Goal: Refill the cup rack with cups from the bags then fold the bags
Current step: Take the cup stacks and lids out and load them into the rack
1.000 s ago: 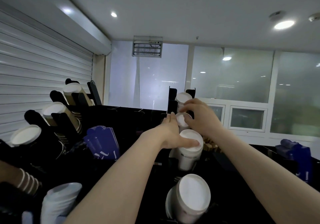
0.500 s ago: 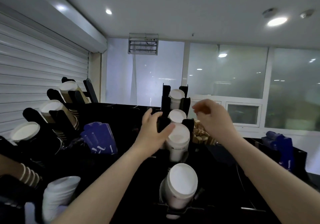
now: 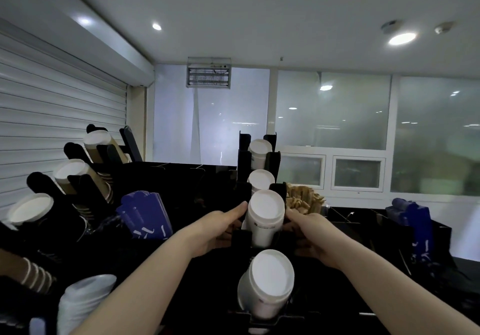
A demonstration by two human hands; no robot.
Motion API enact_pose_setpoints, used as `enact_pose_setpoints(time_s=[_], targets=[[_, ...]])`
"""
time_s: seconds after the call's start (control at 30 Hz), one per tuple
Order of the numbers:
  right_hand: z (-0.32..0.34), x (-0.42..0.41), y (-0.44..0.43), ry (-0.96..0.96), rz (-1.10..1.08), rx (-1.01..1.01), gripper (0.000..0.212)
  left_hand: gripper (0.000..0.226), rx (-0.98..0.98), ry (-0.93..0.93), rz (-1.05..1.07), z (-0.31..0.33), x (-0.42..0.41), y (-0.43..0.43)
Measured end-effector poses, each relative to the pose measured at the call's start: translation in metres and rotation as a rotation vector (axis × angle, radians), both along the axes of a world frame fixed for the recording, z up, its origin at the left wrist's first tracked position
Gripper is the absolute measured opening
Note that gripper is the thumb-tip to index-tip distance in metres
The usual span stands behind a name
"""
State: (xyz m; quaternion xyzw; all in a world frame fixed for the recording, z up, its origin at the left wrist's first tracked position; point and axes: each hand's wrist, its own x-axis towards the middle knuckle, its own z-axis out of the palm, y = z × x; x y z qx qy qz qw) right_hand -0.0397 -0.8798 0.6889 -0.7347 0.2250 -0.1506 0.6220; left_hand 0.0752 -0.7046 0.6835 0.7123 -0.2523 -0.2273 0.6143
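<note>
1. Nearest, below both wrists, a tilted stack of white paper cups (image 3: 270, 277) already fills its slot in the black slotted cup rack (image 3: 244, 158). Down to the left of the left forearm lies a pale translucent column of lids (image 3: 83, 301).
2. The left hand (image 3: 220, 227) and right hand (image 3: 310, 233) flank the next white cup stack (image 3: 265, 215), which stands between them in the rack. The left thumb lies straight along its side. The other fingers of both hands sink into the dark rack, so I cannot tell whether either hand clamps the stack or only steadies it.
3. The step in hand looks like seating this stack, so the refill is under way. The next move calls for an even push down, then letting go without lifting the top cup. No bag is in view, and folding is not yet begun.
4. Just beyond the right hand is a bundle of brown wooden stirrers (image 3: 304, 199), near enough to be knocked. Left of the left hand is a fan of blue card cup sleeves (image 3: 145, 215).
5. Beyond the hands, two further white stacks (image 3: 261, 179) fill the far slots. Far left stand brown paper cups (image 3: 70, 173), and far right are more blue sleeves (image 3: 413, 220) on the black desk (image 3: 363, 220).
</note>
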Motion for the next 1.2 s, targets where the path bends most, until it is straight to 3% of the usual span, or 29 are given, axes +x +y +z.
enact_pose_setpoints(time_s=[0.1,0.27,0.5,0.67,0.8,0.93,1.07,1.13,1.2], targets=[[0.001,0.000,0.006,0.028,0.036,0.111,0.040,0.090,0.039,-0.011,-0.030,0.002,0.000,0.001],[0.004,-0.001,0.015,0.029,0.045,0.268,0.038,0.085,0.028,-0.009,-0.013,0.006,0.000,-0.001],[0.005,0.004,0.015,0.032,0.033,0.265,0.050,0.085,0.046,-0.027,-0.018,0.006,0.002,0.005],[0.017,0.001,0.022,0.057,0.037,0.252,0.068,0.101,0.158,-0.085,-0.027,0.020,-0.009,0.005],[0.031,-0.015,0.026,0.080,0.057,0.032,0.054,0.107,0.259,-0.153,-0.055,0.035,-0.019,0.015],[0.057,-0.046,0.030,-0.197,0.111,-0.086,0.027,0.087,0.191,-0.330,-0.076,0.060,-0.031,0.030],[0.082,-0.066,0.056,-0.569,0.291,-0.031,0.020,0.036,-0.041,-0.407,-0.091,0.079,-0.053,0.016],[0.076,-0.059,0.070,-0.529,0.272,-0.295,0.020,0.011,-0.054,-0.422,-0.084,0.079,-0.064,0.007],[0.058,-0.047,0.076,-0.489,0.127,-0.592,0.020,0.017,0.023,-0.535,0.011,0.072,-0.069,-0.002]])
